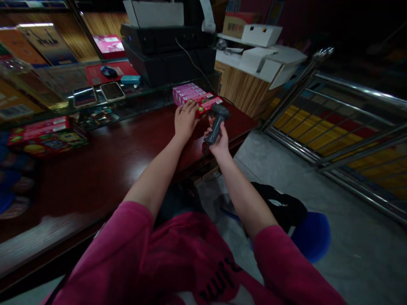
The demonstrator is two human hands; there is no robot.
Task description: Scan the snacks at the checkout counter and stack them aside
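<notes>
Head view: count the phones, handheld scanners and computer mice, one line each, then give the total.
2 phones
1 handheld scanner, held in the right hand
1 computer mouse
Total: 4

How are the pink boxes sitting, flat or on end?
Flat: the pink boxes lie side by side on the counter, with the left hand resting on the nearest.

Black mouse (108,71) on red pad (127,67), blue stool (313,237) nearby
</notes>
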